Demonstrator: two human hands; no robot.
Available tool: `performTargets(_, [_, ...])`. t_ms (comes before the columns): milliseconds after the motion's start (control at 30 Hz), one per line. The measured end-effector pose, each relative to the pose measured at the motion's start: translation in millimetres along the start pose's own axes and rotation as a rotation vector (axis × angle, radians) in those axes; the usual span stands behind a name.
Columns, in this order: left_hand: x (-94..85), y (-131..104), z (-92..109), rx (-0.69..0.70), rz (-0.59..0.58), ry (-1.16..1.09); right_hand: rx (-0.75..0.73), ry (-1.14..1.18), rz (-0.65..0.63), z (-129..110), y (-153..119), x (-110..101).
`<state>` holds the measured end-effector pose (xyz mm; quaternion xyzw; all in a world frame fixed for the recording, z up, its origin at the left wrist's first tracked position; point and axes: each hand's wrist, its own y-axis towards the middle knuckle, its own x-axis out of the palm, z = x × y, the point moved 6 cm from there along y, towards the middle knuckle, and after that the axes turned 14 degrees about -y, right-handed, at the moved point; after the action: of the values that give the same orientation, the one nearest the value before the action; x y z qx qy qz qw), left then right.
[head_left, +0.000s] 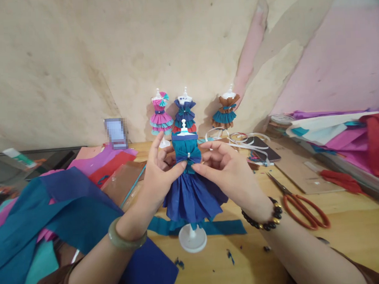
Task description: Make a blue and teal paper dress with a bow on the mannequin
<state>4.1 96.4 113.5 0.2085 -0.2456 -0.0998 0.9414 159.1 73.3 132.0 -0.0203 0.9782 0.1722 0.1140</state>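
A small white mannequin stand (193, 239) stands upright in front of me, wearing a teal and blue crepe-paper dress (195, 198). At its waist sits a blue-teal paper bow (194, 153) with pearl-like beads in the middle. My left hand (163, 166) is closed on the bow's left side, its thumb pressing the lower edge. From the other side my right hand (220, 159) pinches the bow's right part between thumb and fingers. Some fingertips are hidden behind the bow and bodice. A teal paper strip (226, 227) lies behind the stand's base.
Three dressed mannequins, one in a pink dress (160, 116), stand by the wall. Orange-handled scissors (300, 206) lie right, near cardboard (299, 172) and white ribbon (230, 138). Crepe-paper sheets (76, 205) pile up left, and a phone (116, 132) leans at the back.
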Motion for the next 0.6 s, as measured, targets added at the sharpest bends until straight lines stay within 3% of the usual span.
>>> performTargets(600, [3.1,-2.2,-6.8,-0.035,-0.017,-0.038,-0.098,-0.19,0.12,-2.5,-1.9,1.1])
